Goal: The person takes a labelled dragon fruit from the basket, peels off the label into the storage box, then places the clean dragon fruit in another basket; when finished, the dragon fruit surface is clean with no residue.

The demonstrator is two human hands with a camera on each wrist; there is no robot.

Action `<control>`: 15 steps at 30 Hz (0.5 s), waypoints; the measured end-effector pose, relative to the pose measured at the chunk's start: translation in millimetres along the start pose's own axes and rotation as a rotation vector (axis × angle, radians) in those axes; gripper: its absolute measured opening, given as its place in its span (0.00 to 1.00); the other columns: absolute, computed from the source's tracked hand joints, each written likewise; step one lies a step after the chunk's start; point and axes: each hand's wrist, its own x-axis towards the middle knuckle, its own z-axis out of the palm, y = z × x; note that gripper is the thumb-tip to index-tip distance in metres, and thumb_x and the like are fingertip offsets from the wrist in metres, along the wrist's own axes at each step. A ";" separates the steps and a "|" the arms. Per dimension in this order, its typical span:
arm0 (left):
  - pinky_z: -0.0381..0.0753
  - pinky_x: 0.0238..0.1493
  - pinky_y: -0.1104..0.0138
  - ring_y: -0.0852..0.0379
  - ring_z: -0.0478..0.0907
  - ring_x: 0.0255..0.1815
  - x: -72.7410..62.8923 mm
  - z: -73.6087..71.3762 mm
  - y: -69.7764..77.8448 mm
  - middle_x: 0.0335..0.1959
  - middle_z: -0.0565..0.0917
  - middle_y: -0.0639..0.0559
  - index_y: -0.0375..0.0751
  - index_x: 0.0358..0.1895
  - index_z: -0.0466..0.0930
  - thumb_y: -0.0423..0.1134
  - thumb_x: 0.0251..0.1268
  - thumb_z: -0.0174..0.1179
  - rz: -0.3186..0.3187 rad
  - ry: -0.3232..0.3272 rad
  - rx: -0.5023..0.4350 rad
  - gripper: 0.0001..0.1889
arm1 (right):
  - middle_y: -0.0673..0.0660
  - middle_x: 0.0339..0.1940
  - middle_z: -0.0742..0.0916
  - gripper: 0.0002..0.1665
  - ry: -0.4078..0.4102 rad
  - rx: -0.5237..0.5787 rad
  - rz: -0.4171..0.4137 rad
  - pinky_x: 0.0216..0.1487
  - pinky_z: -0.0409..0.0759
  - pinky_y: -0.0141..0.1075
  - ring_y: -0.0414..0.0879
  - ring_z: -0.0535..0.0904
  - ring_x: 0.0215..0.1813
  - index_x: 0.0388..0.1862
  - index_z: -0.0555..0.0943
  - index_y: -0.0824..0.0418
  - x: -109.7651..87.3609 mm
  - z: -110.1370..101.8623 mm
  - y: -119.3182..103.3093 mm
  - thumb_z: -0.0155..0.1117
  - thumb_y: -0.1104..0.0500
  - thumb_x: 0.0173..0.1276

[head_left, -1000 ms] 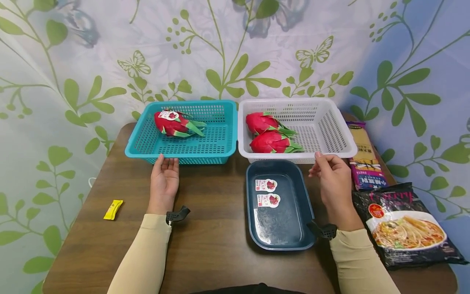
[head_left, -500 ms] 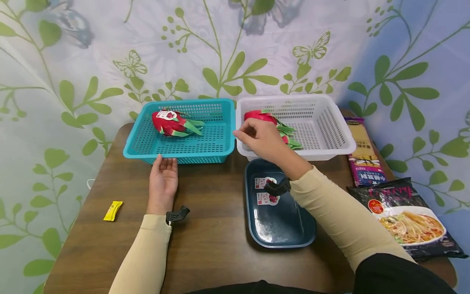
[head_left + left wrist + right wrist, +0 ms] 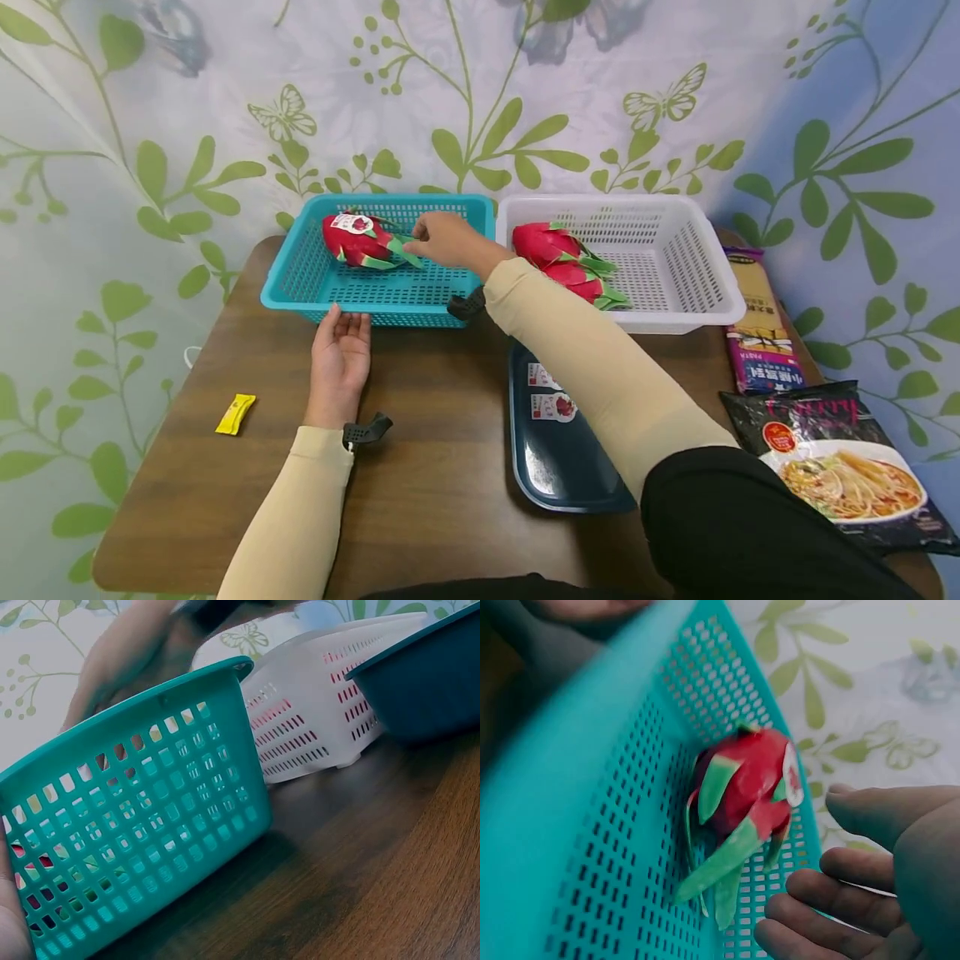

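In the head view a red dragon fruit (image 3: 356, 240) with green scales and a white label lies in the teal basket (image 3: 390, 315). My right hand (image 3: 448, 240) reaches over that basket, close to the fruit's leafy end. The right wrist view shows the right hand (image 3: 855, 900) with loosely bent fingers, apart from the dragon fruit (image 3: 742, 787). My left hand (image 3: 341, 358) rests palm up at the teal basket's front wall, fingers relaxed against it. In the left wrist view only a sliver of that hand (image 3: 9, 915) shows beside the basket (image 3: 150, 825).
A white basket (image 3: 675, 321) with two dragon fruits (image 3: 546, 243) stands to the right. In front, a dark blue tray (image 3: 558, 475) with two stickers is partly hidden by my right arm. Pasta (image 3: 757, 325) and a black noodle bag (image 3: 847, 467) lie right, a yellow packet (image 3: 236, 414) left.
My right hand has moved left from the white basket's front right, across that basket, to above the teal one. The left hand stays at the teal basket's front.
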 end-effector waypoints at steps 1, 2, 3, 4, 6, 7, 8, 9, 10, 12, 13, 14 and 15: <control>0.85 0.52 0.62 0.49 0.79 0.41 0.5 0.9 0.5 0.38 0.78 0.42 0.31 0.42 0.75 0.33 0.81 0.59 0.001 -0.002 0.005 0.07 | 0.59 0.64 0.83 0.30 -0.027 -0.037 0.010 0.63 0.77 0.41 0.49 0.78 0.62 0.69 0.77 0.65 9.1 1.4 -2.4 0.61 0.45 0.82; 0.85 0.53 0.61 0.49 0.79 0.41 0.8 1.7 0.7 0.39 0.78 0.42 0.31 0.42 0.75 0.33 0.81 0.59 0.003 -0.003 0.009 0.07 | 0.59 0.67 0.81 0.31 -0.058 -0.077 0.020 0.65 0.76 0.42 0.50 0.77 0.65 0.72 0.75 0.65 17.2 2.6 -4.8 0.61 0.45 0.82; 0.85 0.53 0.61 0.49 0.79 0.41 0.9 2.2 0.7 0.39 0.78 0.42 0.31 0.42 0.75 0.33 0.81 0.59 0.005 -0.001 0.012 0.07 | 0.60 0.69 0.80 0.33 -0.089 -0.111 0.028 0.67 0.75 0.42 0.51 0.76 0.68 0.74 0.73 0.66 24.2 4.2 -6.6 0.61 0.45 0.82; 0.85 0.52 0.61 0.49 0.79 0.41 0.6 2.4 0.5 0.38 0.77 0.42 0.31 0.42 0.75 0.32 0.81 0.59 0.009 0.001 0.015 0.07 | 0.60 0.71 0.78 0.35 -0.118 -0.149 0.031 0.69 0.73 0.42 0.51 0.74 0.70 0.76 0.72 0.66 30.3 6.1 -7.5 0.61 0.45 0.82; 0.85 0.52 0.61 0.48 0.79 0.41 0.4 2.1 0.2 0.38 0.77 0.42 0.32 0.41 0.75 0.32 0.80 0.59 0.012 0.004 0.014 0.07 | 0.61 0.75 0.76 0.36 -0.172 -0.196 0.038 0.72 0.70 0.42 0.53 0.71 0.74 0.78 0.69 0.66 38.2 9.3 -9.3 0.60 0.44 0.83; 0.85 0.52 0.61 0.48 0.79 0.41 0.3 1.8 0.1 0.38 0.77 0.42 0.32 0.41 0.75 0.32 0.81 0.59 0.015 0.006 0.015 0.07 | 0.61 0.77 0.74 0.38 -0.196 -0.207 0.045 0.73 0.68 0.43 0.54 0.67 0.77 0.80 0.66 0.66 40.9 10.8 -9.5 0.60 0.44 0.83; 0.85 0.52 0.60 0.48 0.79 0.41 0.6 1.5 0.1 0.39 0.77 0.42 0.32 0.42 0.75 0.32 0.81 0.59 0.020 0.007 0.019 0.07 | 0.61 0.78 0.73 0.39 -0.214 -0.216 0.053 0.74 0.68 0.43 0.54 0.66 0.78 0.81 0.65 0.66 43.6 12.5 -9.2 0.60 0.44 0.83; 0.86 0.52 0.60 0.48 0.79 0.41 0.9 1.2 0.2 0.39 0.77 0.42 0.32 0.42 0.75 0.32 0.81 0.59 0.024 0.006 0.023 0.06 | 0.61 0.78 0.72 0.40 -0.226 -0.224 0.061 0.74 0.68 0.44 0.54 0.66 0.78 0.81 0.65 0.65 45.8 14.3 -8.7 0.60 0.44 0.83; 0.86 0.52 0.60 0.48 0.79 0.41 1.3 1.0 0.4 0.39 0.77 0.42 0.32 0.42 0.75 0.32 0.81 0.59 0.027 0.004 0.028 0.06 | 0.61 0.78 0.72 0.40 -0.235 -0.232 0.071 0.74 0.68 0.44 0.55 0.66 0.78 0.81 0.64 0.65 47.7 16.1 -8.0 0.60 0.43 0.83; 0.85 0.52 0.60 0.48 0.79 0.41 1.9 0.5 1.5 0.39 0.76 0.42 0.32 0.43 0.75 0.32 0.81 0.59 0.026 0.000 0.021 0.06 | 0.62 0.75 0.75 0.38 -0.246 -0.232 0.089 0.71 0.71 0.45 0.55 0.69 0.75 0.79 0.66 0.65 52.0 20.5 -6.8 0.60 0.44 0.83; 0.85 0.52 0.60 0.48 0.79 0.41 2.2 0.6 1.0 0.40 0.76 0.42 0.32 0.43 0.75 0.32 0.81 0.59 0.031 -0.002 0.026 0.06 | 0.62 0.72 0.76 0.36 -0.249 -0.232 0.095 0.68 0.72 0.45 0.55 0.72 0.72 0.78 0.68 0.65 54.1 22.1 -6.1 0.60 0.45 0.83; 0.85 0.52 0.60 0.48 0.79 0.41 2.3 0.5 0.7 0.39 0.76 0.42 0.32 0.43 0.75 0.32 0.81 0.59 0.035 0.000 0.030 0.06 | 0.62 0.70 0.77 0.34 -0.252 -0.232 0.096 0.66 0.74 0.44 0.54 0.73 0.70 0.76 0.69 0.65 56.1 24.0 -5.6 0.60 0.45 0.83; 0.85 0.52 0.60 0.48 0.79 0.41 1.9 0.2 0.5 0.39 0.76 0.42 0.32 0.43 0.74 0.32 0.81 0.59 0.036 0.004 0.030 0.06 | 0.62 0.67 0.79 0.33 -0.258 -0.229 0.098 0.63 0.75 0.44 0.54 0.75 0.67 0.75 0.70 0.65 58.3 26.2 -5.1 0.60 0.46 0.83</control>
